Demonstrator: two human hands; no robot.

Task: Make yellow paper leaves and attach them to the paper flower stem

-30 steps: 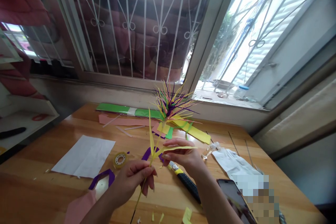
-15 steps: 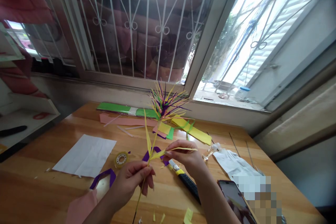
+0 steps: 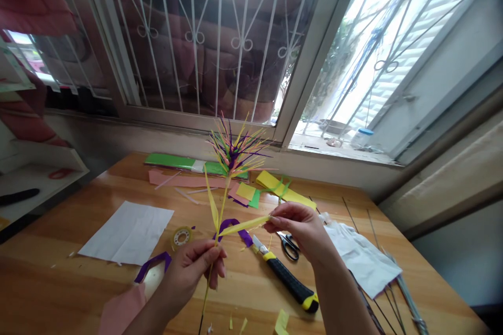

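Observation:
A paper flower with thin yellow, purple, pink and green fringes stands upright on a yellow-wrapped stem. My left hand is closed, pinching that stem just below two yellow paper leaves. One leaf points up on the left. The other leaf stretches out to the right, its tip pinched by my right hand. Under the stem's wrapped part, a dark bare wire end shows. Below the right hand lie a black-and-yellow utility knife and black-handled scissors.
A tape roll, a white sheet and a pink paper piece lie on the left. Green and yellow paper strips are at the back. White cloth-like material and thin wires lie right.
My right hand has moved right and slightly up, drawing the right leaf out longer and straighter. The flower and left hand have shifted a little left. The scissors have come into view.

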